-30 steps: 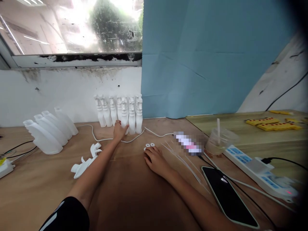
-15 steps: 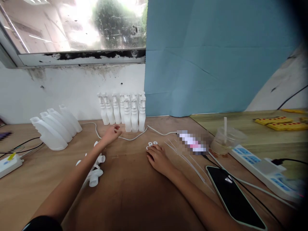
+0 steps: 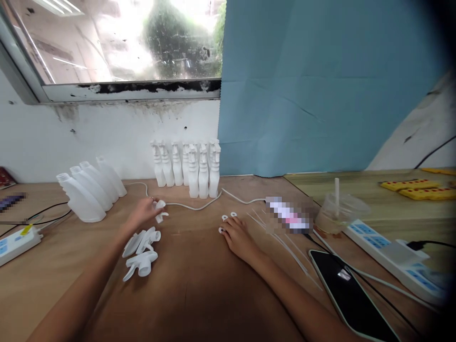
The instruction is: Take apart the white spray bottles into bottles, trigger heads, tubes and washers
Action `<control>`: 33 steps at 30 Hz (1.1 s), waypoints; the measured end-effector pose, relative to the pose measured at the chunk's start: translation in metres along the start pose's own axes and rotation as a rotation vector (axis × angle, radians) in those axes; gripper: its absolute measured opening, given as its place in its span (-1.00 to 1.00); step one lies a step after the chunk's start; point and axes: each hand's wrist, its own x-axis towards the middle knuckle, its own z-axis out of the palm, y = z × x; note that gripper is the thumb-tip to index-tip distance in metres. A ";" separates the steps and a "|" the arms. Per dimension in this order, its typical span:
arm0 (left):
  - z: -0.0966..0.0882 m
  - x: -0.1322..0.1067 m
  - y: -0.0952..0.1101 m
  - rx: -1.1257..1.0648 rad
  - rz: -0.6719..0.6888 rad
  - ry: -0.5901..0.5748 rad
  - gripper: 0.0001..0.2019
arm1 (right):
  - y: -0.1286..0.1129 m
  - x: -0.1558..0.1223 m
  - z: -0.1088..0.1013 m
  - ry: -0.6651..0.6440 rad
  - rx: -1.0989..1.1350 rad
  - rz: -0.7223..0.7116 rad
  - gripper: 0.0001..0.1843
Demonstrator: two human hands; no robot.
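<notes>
My left hand (image 3: 144, 212) is closed on a white spray trigger head (image 3: 161, 212), held just above the table. Below it, on the wood, lie more loose white trigger heads (image 3: 142, 262). Fingers bent, my right hand (image 3: 238, 236) rests low on the table, with its fingertips at a small white washer (image 3: 221, 230). Just beyond those fingers lie two more white washers, a left one (image 3: 224, 217) and a right one (image 3: 233, 214).
Translucent bottles (image 3: 85, 197) stand at left; several white spray bottles (image 3: 194, 171) line the wall. Thin plastic tubes (image 3: 285, 247), a phone (image 3: 351, 289), a lit phone screen (image 3: 288, 216), a cup (image 3: 338, 213) and a power strip (image 3: 370, 242) lie right. A white cable (image 3: 199, 207) crosses behind.
My left hand has drawn back left from near the spray bottles and now shows a trigger head in its fingers. My right hand has shifted slightly, its fingertips now at the nearest washer.
</notes>
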 end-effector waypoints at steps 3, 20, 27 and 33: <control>0.020 -0.015 0.035 -0.133 0.056 0.043 -0.56 | 0.001 0.003 -0.003 0.040 0.017 0.022 -0.90; 0.105 -0.082 0.081 -0.543 0.405 -0.248 -0.70 | -0.031 -0.005 -0.018 0.113 0.428 -0.217 -0.77; 0.104 -0.090 0.080 -0.423 0.431 -0.189 -0.64 | -0.030 -0.006 -0.015 0.031 0.439 -0.210 -0.81; 0.102 -0.090 0.079 -0.267 0.471 -0.187 -0.73 | -0.034 -0.003 -0.014 -0.008 0.463 -0.191 -0.82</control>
